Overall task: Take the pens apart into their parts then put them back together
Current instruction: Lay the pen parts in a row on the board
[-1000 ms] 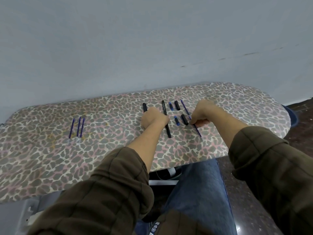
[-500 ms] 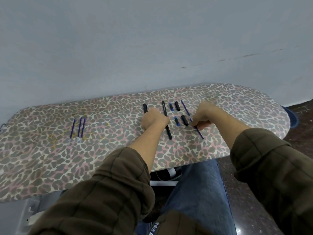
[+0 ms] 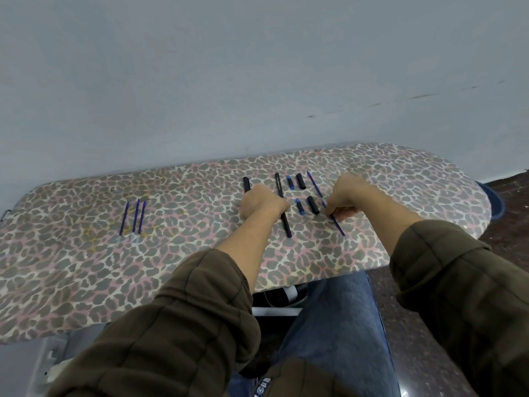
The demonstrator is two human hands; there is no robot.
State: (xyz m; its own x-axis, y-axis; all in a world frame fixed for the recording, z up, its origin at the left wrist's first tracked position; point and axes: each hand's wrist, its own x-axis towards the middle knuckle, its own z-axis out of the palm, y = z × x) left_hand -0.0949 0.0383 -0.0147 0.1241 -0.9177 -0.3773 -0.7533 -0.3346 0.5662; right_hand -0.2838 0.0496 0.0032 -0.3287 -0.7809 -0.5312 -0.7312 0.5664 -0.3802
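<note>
Pen parts lie on a leopard-print ironing board (image 3: 200,253). My left hand (image 3: 262,204) is closed over a black pen barrel (image 3: 246,184) whose far end sticks out beyond the knuckles. A long black barrel (image 3: 283,209) lies just right of that hand. Two small blue tips (image 3: 290,183) (image 3: 299,209) and two black caps (image 3: 300,180) (image 3: 313,205) sit between the hands. My right hand (image 3: 347,200) pinches a thin blue refill (image 3: 339,229) that lies slanted on the board. Another blue refill (image 3: 314,184) lies behind it.
Three blue refills (image 3: 134,217) lie side by side on the left part of the board. A pale wall rises behind the board. A blue tub (image 3: 496,207) shows past the board's right end. Dark floor and my jeans are below.
My right hand has slid slightly toward me along the slanted refill. My left hand and the other parts have stayed put.
</note>
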